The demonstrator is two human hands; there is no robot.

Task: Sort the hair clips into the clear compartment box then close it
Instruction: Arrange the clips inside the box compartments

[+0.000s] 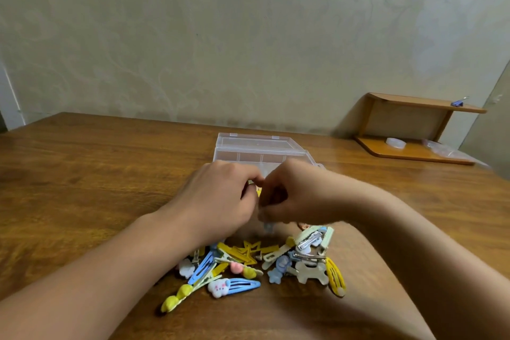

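Head view: left hand and right hand meet mid-table, fingers curled round small blurry clips. Open clear box just behind toward the far edge, clip pile toward the near edge, bare wood either side

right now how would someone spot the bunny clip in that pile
On the wooden table, find the clip pile nearest the camera. The bunny clip lies at its front edge: a blue snap clip, the only one with a white bunny face.

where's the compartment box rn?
Head view: clear compartment box sits open mid-table, just beyond both hands, the clip pile nearer the camera.
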